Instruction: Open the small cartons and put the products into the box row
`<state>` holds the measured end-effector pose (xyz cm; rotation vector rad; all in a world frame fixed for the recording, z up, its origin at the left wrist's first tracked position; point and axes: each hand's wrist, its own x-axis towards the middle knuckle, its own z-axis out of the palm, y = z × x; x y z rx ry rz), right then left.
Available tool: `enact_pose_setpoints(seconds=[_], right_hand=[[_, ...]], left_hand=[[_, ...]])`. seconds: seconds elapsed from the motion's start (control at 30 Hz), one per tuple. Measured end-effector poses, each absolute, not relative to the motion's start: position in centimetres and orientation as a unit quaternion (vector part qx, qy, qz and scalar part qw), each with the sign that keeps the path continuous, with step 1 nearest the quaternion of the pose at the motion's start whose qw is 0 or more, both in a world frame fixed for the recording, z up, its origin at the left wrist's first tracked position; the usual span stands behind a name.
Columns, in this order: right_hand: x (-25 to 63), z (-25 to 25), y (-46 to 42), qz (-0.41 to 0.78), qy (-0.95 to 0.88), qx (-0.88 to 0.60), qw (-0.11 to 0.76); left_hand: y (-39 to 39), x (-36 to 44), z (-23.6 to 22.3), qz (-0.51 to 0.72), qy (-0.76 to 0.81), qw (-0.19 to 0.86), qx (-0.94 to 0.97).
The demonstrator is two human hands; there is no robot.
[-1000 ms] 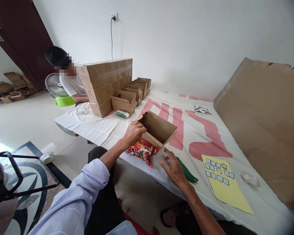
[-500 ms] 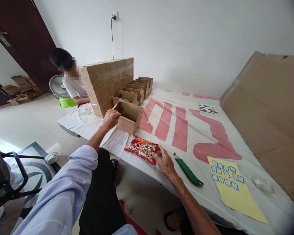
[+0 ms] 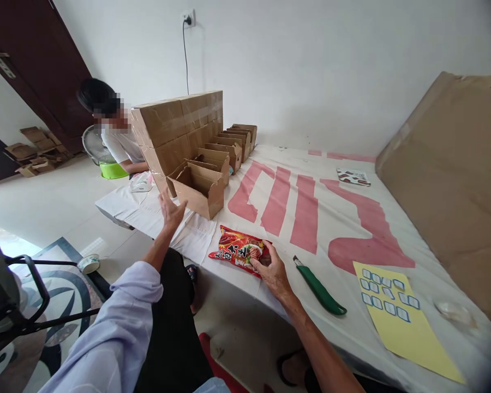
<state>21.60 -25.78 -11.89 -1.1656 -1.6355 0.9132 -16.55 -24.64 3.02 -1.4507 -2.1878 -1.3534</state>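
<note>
My left hand point(image 3: 172, 212) is off the table's front left edge side, fingers spread and holding nothing, just beside the nearest open cardboard box point(image 3: 198, 201). That box sits at the front of a row of open boxes point(image 3: 229, 147), its inside shadowed. With thumb and fingers my right hand point(image 3: 275, 268) grips the right end of a shiny red food packet point(image 3: 237, 252), printed with dark characters and a picture of food. The packet lies on the cloth near the front edge. A green-handled utility knife point(image 3: 322, 290) rests to the right of that hand.
Taped closed cartons point(image 3: 163, 123) form a wall on the left, with a person point(image 3: 120, 147) behind. A yellow sheet with blue-edged labels point(image 3: 409, 333), a clear tape roll-like item point(image 3: 454, 312) and a large cardboard panel point(image 3: 454, 180) are at right. A chair point(image 3: 28, 289) stands at left.
My left hand has let go of the front box and opened, moving left and slightly down. The box has shifted left, in line with the row. My right hand stays on the packet.
</note>
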Motion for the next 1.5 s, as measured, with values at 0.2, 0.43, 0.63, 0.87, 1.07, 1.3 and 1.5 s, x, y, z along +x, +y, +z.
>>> enact_pose_setpoints(seconds=[0.2,0.43,0.63,0.87,1.07,1.3,1.5], right_hand=[[23.0,-12.4,-26.6,0.348,-0.656,-0.473,0.474],[23.6,-12.3,-27.2,0.366,-0.644,-0.475,0.475],[23.4,-12.0,-27.3,0.377,-0.633,-0.473,0.483],[23.5,-12.3,-27.5,0.387,-0.628,-0.461,0.493],[23.5,-12.1,-27.7,0.398,-0.620,-0.464,0.492],[23.5,-12.0,-27.8,0.400,-0.616,-0.473,0.487],[23.4,-11.8,-27.9,0.394,-0.611,-0.488,0.483]], left_hand=[[-22.5,-12.1,-3.0,-0.392,-0.789,-0.070,-0.468],[-19.3,-11.3,-2.6,-0.420,-0.819,-0.117,-0.374],[-19.3,-12.9,-2.9,-0.426,-0.827,-0.081,-0.357],[-17.9,-13.8,-2.8,-0.428,-0.824,-0.062,-0.365],[-16.9,-14.0,-3.0,-0.431,-0.826,-0.049,-0.361],[-16.3,-14.4,-3.0,-0.433,-0.824,-0.044,-0.363],[-15.7,-14.4,-3.2,-0.435,-0.823,-0.043,-0.363]])
